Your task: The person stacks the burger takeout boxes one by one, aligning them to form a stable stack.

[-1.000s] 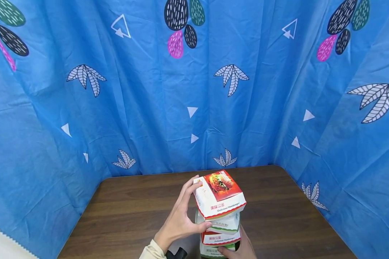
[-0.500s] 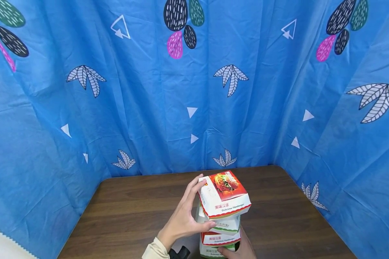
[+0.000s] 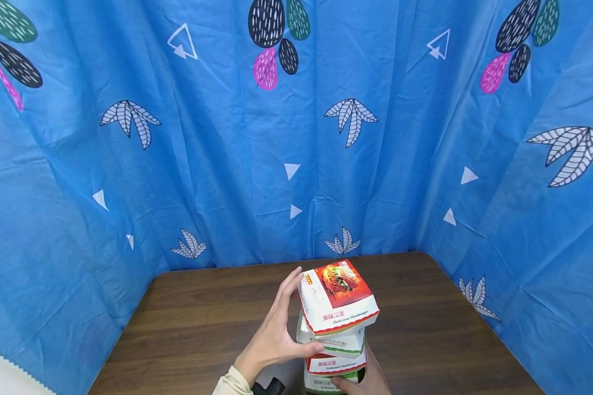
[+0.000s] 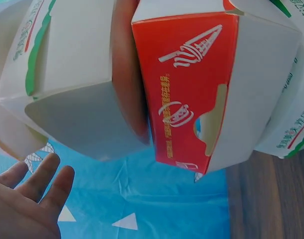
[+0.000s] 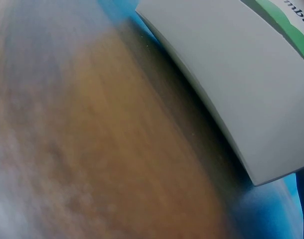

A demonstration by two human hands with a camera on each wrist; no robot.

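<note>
Hamburger boxes stand in a leaning stack at the near middle. The top hamburger box (image 3: 338,299), red and white with a burger picture, sits twisted over a white box with a green edge (image 3: 333,343). Below come a red-edged box (image 3: 337,363) and the bottom green-edged box (image 3: 321,382). My left hand (image 3: 277,337) is at the stack's left, fingers extended beside the top box and thumb against the second. In the left wrist view its fingertips (image 4: 52,177) are spread. My right hand (image 3: 368,378) grips the bottom box from the right, thumb across its front.
The stack is on a brown wooden table (image 3: 217,307), which reaches back to a blue patterned curtain (image 3: 257,219). The curtain wraps around the left and right sides too. A black device (image 3: 272,387) shows by the left wrist.
The top box shifted right with my left hand, then came back slightly left. My left fingers have moved off its top to its side edge. The right hand stays in place.
</note>
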